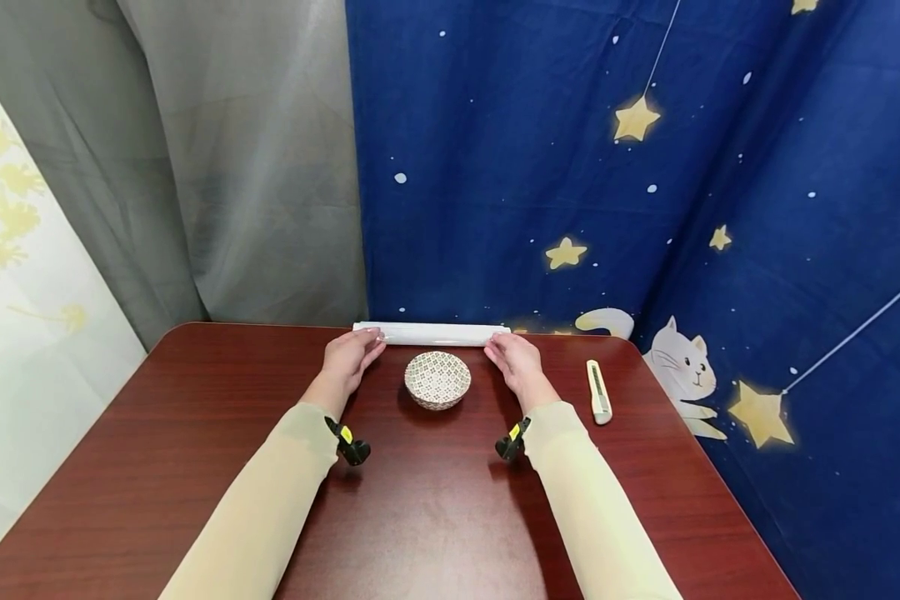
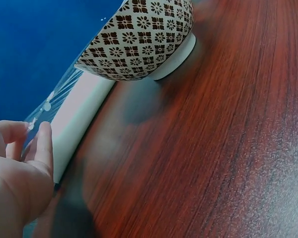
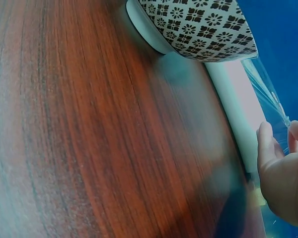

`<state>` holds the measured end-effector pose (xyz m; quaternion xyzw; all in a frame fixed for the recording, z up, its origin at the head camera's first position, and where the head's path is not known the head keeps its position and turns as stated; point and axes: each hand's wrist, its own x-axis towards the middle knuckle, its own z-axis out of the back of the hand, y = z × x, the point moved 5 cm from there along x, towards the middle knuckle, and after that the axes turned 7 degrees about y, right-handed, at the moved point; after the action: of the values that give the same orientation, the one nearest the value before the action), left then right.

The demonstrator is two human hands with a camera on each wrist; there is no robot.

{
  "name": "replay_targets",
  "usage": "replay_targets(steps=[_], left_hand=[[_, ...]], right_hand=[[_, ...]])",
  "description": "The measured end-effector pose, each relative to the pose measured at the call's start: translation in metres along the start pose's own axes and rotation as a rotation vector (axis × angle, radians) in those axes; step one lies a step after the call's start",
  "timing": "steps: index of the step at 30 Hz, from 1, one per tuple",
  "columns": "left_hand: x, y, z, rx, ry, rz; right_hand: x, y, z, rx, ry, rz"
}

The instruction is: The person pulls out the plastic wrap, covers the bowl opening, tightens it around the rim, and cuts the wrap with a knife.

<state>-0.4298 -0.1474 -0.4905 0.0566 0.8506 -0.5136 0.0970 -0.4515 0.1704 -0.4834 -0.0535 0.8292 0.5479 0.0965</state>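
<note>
A long white box or roll (image 1: pixel 442 334) lies along the table's far edge. Clear cling film (image 2: pixel 47 105) rises from it, drawn taut and wrinkled where it is gripped. At its left end my left hand (image 1: pixel 350 358) pinches the film between thumb and fingers. My right hand (image 1: pixel 516 362) pinches the film (image 3: pixel 274 101) the same way at the right end. Between the hands, nearer to me, a small patterned bowl (image 1: pixel 437 379) stands upright on its foot. In both wrist views its side hides part of the white length.
A pale utility knife (image 1: pixel 598 392) lies on the dark red wooden table (image 1: pixel 420 500), right of my right hand. Behind the far edge hang a grey curtain (image 1: pixel 270 167) and a blue starry one (image 1: pixel 495 125). A black wrist camera (image 1: pixel 354 450) sits on each sleeve.
</note>
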Motion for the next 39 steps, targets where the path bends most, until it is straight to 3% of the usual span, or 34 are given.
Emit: replay_targets(steps=[20, 28, 39], left_hand=[[-0.001, -0.015, -0.004, 0.006, 0.012, -0.056], [-0.004, -0.027, -0.012, 0.014, 0.034, -0.088], [-0.01, -0.043, -0.013, 0.001, 0.072, -0.129]], right_hand=[[0.006, 0.01, -0.001, 0.017, 0.027, 0.068], [0.001, 0.022, -0.005, 0.031, 0.045, 0.129], [-0.005, 0.035, -0.011, 0.061, 0.079, 0.136]])
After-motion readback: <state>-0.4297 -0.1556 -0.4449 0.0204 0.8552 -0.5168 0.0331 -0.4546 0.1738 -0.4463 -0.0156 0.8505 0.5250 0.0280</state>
